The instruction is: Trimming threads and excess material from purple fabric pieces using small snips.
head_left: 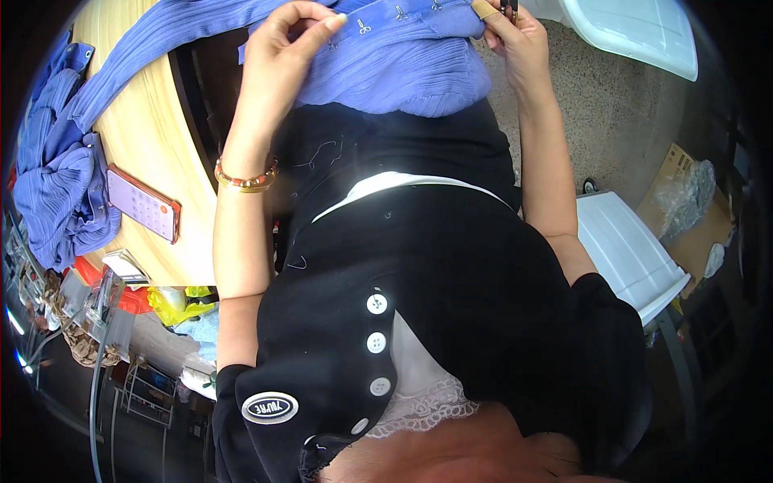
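Note:
A blue ribbed knit garment (394,72) lies across my lap, with a row of small metal hook fasteners (363,26) along its upper band. My left hand (294,40) pinches that band between thumb and fingers, left of the hooks. At the band's right end my right hand (519,40) is closed on the fabric, a tan wrap (485,9) around one fingertip. A small dark object (509,8) shows among the right fingers; its kind is unclear because the frame cuts it off. One long sleeve (153,52) stretches left over the table.
On the wooden table (153,88) to my left lie more blue knit garments (60,185) and a phone (145,205) with a lit screen. White plastic seats or bins (628,249) stand at right and far right (644,36). Cardboard with clear plastic wrap (684,201) is on the floor.

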`<state>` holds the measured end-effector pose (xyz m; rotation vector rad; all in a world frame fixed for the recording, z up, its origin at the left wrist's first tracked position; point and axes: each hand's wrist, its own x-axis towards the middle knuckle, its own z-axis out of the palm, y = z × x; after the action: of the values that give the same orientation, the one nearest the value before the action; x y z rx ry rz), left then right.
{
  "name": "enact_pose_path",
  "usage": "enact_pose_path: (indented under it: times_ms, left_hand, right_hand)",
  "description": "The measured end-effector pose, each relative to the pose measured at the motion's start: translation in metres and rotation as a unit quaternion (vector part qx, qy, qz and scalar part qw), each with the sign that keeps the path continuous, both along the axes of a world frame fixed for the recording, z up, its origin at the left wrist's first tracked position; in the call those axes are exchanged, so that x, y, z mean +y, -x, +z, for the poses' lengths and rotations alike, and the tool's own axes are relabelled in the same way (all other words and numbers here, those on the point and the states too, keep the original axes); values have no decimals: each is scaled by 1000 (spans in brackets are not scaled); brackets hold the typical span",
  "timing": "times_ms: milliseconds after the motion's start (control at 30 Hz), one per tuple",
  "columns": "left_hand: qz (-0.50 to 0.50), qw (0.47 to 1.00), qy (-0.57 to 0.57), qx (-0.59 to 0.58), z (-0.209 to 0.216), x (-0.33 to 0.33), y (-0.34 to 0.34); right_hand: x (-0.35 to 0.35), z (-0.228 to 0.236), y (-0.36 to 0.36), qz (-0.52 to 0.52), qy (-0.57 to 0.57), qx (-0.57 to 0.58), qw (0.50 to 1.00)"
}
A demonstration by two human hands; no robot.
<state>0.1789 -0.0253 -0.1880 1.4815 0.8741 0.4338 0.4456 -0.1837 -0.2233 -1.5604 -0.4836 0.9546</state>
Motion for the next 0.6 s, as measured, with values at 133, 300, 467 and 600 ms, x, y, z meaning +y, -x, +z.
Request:
enact_pose_path:
  times_ms: [133, 300, 467, 600]
  left_hand:
    - [-57, 967, -234, 83, 17, -16, -22]
    - [-81, 929, -329, 149, 27, -19, -33]
    - [-117, 917, -354, 139, 54, -21, -45]
    - [-135, 887, -414, 155, 42, -19, -43]
  right_hand:
    - [-1, -2, 0, 1, 1, -1, 1000]
    - [3, 6, 4, -48, -18, -47, 998]
    - [-3, 12, -2, -56, -10, -81, 995]
    - [-2, 16, 0, -52, -28, -94, 994]
